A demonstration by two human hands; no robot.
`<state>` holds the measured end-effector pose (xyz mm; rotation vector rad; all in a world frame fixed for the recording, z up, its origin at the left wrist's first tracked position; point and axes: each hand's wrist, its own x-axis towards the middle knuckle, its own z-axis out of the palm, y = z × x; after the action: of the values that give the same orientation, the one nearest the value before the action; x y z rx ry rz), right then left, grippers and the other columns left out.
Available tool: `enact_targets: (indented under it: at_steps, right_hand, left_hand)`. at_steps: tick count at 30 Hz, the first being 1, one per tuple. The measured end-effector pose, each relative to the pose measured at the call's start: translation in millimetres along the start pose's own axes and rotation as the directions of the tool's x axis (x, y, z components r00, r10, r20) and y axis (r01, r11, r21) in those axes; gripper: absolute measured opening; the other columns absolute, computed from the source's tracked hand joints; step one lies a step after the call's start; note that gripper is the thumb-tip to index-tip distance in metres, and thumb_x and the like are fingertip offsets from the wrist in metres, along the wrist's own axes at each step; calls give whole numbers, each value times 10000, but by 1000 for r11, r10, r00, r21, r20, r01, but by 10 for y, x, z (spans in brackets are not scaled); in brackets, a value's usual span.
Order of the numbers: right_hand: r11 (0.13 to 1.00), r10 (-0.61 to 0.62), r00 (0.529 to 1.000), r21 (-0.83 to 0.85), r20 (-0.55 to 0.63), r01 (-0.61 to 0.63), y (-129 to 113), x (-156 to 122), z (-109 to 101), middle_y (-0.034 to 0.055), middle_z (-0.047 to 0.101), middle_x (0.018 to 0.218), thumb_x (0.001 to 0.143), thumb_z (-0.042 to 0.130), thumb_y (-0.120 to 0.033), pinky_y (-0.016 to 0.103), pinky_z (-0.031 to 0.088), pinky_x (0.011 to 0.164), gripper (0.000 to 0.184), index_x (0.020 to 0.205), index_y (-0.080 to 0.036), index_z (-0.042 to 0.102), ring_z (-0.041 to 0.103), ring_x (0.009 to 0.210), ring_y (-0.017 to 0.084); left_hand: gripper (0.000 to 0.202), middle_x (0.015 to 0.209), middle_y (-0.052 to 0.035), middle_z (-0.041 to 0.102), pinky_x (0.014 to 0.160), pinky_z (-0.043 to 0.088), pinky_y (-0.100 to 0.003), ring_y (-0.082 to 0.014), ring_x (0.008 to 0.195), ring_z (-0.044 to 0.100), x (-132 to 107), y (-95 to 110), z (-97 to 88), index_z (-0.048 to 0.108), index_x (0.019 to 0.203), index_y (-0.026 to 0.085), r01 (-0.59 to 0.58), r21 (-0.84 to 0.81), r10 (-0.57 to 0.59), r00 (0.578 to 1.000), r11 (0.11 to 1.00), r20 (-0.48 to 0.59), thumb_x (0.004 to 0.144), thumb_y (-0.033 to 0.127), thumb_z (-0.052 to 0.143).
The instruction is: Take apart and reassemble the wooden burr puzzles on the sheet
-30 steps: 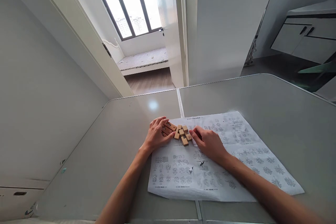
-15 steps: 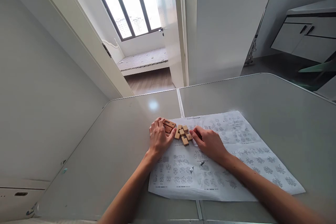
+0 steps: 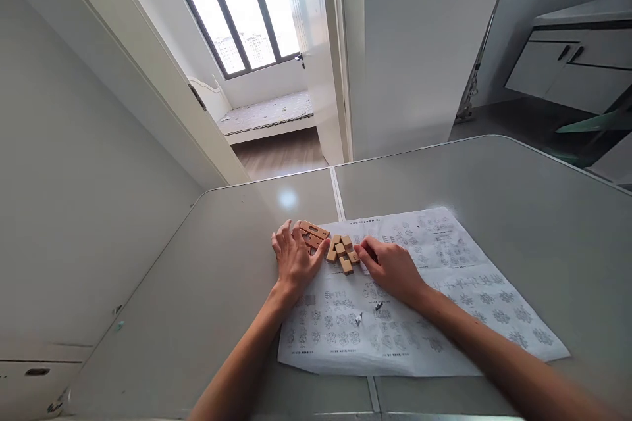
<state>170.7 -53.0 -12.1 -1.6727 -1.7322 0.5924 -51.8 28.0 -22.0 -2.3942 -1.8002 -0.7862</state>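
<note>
A cluster of interlocked wooden puzzle blocks [image 3: 342, 252] lies on a printed instruction sheet [image 3: 419, 302] on a grey table [image 3: 207, 289]. My right hand [image 3: 388, 266] rests on the sheet with its fingertips pinched against the right end of that cluster. Left of it, several flat slotted wooden pieces [image 3: 313, 232] lie at the sheet's corner. My left hand [image 3: 294, 255] lies over them with fingers spread, thumb by the cluster, partly hiding the lower pieces.
A seam [image 3: 336, 192] divides the table into two halves. Two small dark bits [image 3: 378, 306] lie on the sheet near my right wrist. An open doorway [image 3: 276, 138] and white wall stand behind; cabinets [image 3: 573, 72] are at far right.
My left hand has slid left and its fingers have spread, uncovering more of the slotted pieces. The right hand and the block cluster have stayed put.
</note>
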Motion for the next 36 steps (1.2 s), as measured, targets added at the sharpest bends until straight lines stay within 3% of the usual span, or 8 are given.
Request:
enact_targets:
  at_steps: [3, 9, 13, 17, 20, 26, 30, 36]
  right_hand:
    - [1000, -5, 1000, -9, -9, 5, 5, 4, 6, -9, 641, 634, 1056, 391, -454, 281, 310, 592, 358, 804, -240, 528, 571, 576, 184]
    - [1000, -8, 1000, -19, -8, 8, 9, 5, 9, -4, 657, 641, 1054, 405, -438, 276, 316, 584, 346, 814, -237, 552, 605, 592, 186]
    - [1000, -4, 1000, -22, -6, 4, -1, 3, 2, -3, 665, 653, 1054, 401, -439, 278, 321, 593, 348, 812, -239, 549, 604, 599, 188]
    - [1000, -7, 1000, -29, -6, 7, 9, 7, 5, -1, 671, 658, 1054, 400, -439, 281, 324, 590, 346, 821, -239, 561, 608, 605, 188]
    - [999, -14, 1000, -33, -2, 14, 23, 9, 10, -2, 678, 665, 1054, 404, -437, 278, 323, 587, 340, 830, -239, 565, 612, 609, 187]
    - [999, -20, 1000, -32, -2, 20, 27, 8, 15, -8, 670, 657, 1060, 398, -441, 278, 320, 585, 348, 825, -238, 557, 602, 596, 182]
    - [999, -24, 1000, -27, 4, 24, 24, 4, 12, -4, 672, 657, 1061, 394, -442, 279, 323, 580, 354, 828, -237, 563, 602, 588, 180]
    - [999, -18, 1000, -28, 7, 18, 17, 3, 10, 4, 681, 668, 1055, 400, -438, 281, 330, 585, 349, 827, -238, 573, 615, 603, 190]
  left_hand:
    - [757, 1499, -229, 389, 1208, 130, -721, -432, 1461, 314, -4, 0, 24, 402, 1418, 208, -3, 22, 3, 1000, 1000, -7, 872, 683, 624]
    - [737, 1518, -182, 372, 1188, 330, -592, -378, 1441, 364, 80, -68, 4, 344, 1459, 262, -118, -100, 124, 991, 988, 52, 878, 566, 680]
    - [720, 1515, -161, 389, 1207, 317, -560, -357, 1453, 359, 105, -57, -27, 349, 1453, 281, -174, -107, 178, 983, 979, 33, 871, 519, 701]
    - [798, 1473, -179, 433, 1220, 217, -636, -409, 1449, 342, 99, -54, -20, 401, 1415, 266, -98, -24, 97, 995, 995, -34, 800, 652, 733]
    - [839, 1441, -174, 469, 1182, 284, -624, -408, 1391, 410, 100, -88, 5, 412, 1420, 264, -45, -59, 45, 999, 997, -9, 781, 712, 719]
    - [745, 1368, -143, 568, 1145, 346, -553, -362, 1320, 465, 129, -113, 4, 451, 1394, 238, -40, -135, 52, 995, 990, 89, 833, 660, 702]
    - [612, 1323, -106, 619, 1120, 344, -547, -362, 1302, 464, 142, -94, -21, 516, 1317, 269, -53, -165, 70, 992, 985, 102, 846, 604, 718]
    - [577, 1295, -87, 645, 1097, 349, -539, -352, 1263, 477, 147, -93, -13, 523, 1298, 280, -43, -181, 64, 992, 983, 109, 851, 584, 724]
